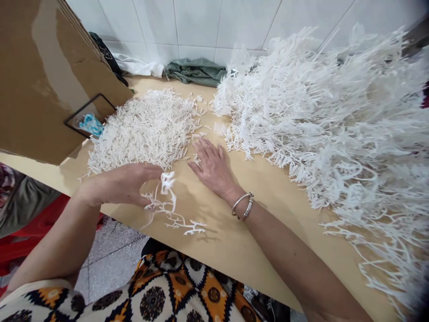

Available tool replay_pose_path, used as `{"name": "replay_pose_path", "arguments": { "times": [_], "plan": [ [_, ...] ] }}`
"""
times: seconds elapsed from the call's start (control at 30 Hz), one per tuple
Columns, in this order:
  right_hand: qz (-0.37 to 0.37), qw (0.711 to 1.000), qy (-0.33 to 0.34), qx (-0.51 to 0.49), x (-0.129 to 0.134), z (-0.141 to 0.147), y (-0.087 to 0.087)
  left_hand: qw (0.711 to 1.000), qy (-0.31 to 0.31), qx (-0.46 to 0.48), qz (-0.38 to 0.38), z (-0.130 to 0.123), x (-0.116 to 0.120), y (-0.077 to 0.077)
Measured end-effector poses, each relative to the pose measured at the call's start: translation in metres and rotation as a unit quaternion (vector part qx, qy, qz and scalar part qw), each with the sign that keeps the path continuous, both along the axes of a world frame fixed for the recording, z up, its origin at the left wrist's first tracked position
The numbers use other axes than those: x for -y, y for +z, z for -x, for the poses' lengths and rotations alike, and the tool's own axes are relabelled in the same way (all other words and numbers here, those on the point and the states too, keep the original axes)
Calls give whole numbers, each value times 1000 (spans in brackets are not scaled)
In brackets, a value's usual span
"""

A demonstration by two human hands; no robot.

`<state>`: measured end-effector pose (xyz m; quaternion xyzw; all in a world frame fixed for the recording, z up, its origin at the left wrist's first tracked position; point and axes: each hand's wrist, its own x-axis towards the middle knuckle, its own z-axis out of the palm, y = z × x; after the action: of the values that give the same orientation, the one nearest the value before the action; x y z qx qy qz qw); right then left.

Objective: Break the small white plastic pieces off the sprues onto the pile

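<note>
My left hand (124,184) is over the near edge of the table, thumb and fingers curved round a white branched sprig (172,217). Thin forked twigs of the sprig spread out to the right, casting a shadow on the tabletop. My right hand (214,170), with a silver bangle at the wrist, lies palm down with its fingers spread and holds nothing I can see. A few small white bits lie by its fingertips. Just beyond both hands is a low heap of short white pieces (144,129).
A tall tangled mound of white branched sprigs (318,103) fills the right side. At the left stands a cardboard box (43,89), with a black-framed clear holder (90,120) at its base. Dark green cloth (196,71) lies against the tiled wall. Red plastic (36,228) shows below left.
</note>
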<state>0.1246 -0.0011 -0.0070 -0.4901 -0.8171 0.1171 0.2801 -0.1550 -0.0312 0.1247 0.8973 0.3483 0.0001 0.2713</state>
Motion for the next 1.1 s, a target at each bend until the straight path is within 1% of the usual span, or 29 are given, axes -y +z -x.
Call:
{"name": "replay_pose_path", "arguments": {
  "times": [0.07, 0.1, 0.13, 0.17, 0.2, 0.27, 0.33, 0.4, 0.43, 0.5, 0.57, 0.63, 0.67, 0.73, 0.8, 0.83, 0.9, 0.93, 1.0, 1.03, 1.07, 1.1],
  "plan": [
    [2, 999, -30, -27, -2, 3, 0, 1000, 1, -28, -14, -14, -4, 7],
    [9, 998, -43, -39, -3, 2, 0, 1000, -9, -22, -1, -24, -6, 9],
    [20, 998, -42, -53, -3, -1, 1, 1000, -25, -4, 13, -34, -7, 8],
    [36, 996, -22, -73, -4, -4, 2, 998, -45, 18, 33, -45, -7, 5],
    [56, 993, 12, -104, -4, -9, 3, 994, -79, 40, 59, -56, -6, 0],
    [96, 972, 69, -202, -8, -19, 7, 985, -119, 81, 99, -76, -1, -14],
    [133, 935, 71, -320, -14, -28, 9, 984, -127, 108, 66, -93, 7, -28],
    [165, 896, 56, -408, -22, -34, 8, 987, -116, 107, -33, -109, 17, -40],
    [178, 880, 57, -437, -25, -36, 6, 986, -106, 89, -89, -118, 22, -44],
    [197, 855, 67, -475, -29, -37, 3, 973, -129, 72, -180, -136, 31, -52],
    [207, 843, 67, -493, -30, -36, 0, 954, -183, 89, -220, -152, 39, -61],
    [213, 839, 62, -497, -29, -34, -1, 946, -214, 71, -234, -162, 45, -69],
    [213, 839, 59, -497, -29, -34, -1, 947, -218, 55, -230, -161, 48, -72],
    [209, 837, 61, -501, -29, -35, -2, 954, -212, 33, -208, -149, 51, -75],
    [200, 840, 68, -500, -32, -35, -2, 958, -217, 33, -185, -125, 55, -69],
    [197, 845, 71, -493, -33, -35, -1, 962, -207, 35, -173, -111, 56, -62],
    [195, 859, 75, -468, -33, -33, 0, 976, -181, -12, -117, -87, 60, -43],
    [192, 867, 73, -455, -32, -30, 1, 981, -167, -36, -96, -79, 61, -32],
    [163, 883, 42, -438, -27, -23, 3, 983, -147, -80, -79, -78, 61, -14],
    [139, 890, 16, -433, -23, -19, 5, 983, -145, -81, -79, -83, 59, -10],
    [115, 895, -9, -431, -19, -15, 6, 983, -153, -72, -71, -93, 56, -10],
    [97, 897, -28, -429, -15, -12, 7, 983, -167, -50, -63, -105, 50, -14]
  ]
}}
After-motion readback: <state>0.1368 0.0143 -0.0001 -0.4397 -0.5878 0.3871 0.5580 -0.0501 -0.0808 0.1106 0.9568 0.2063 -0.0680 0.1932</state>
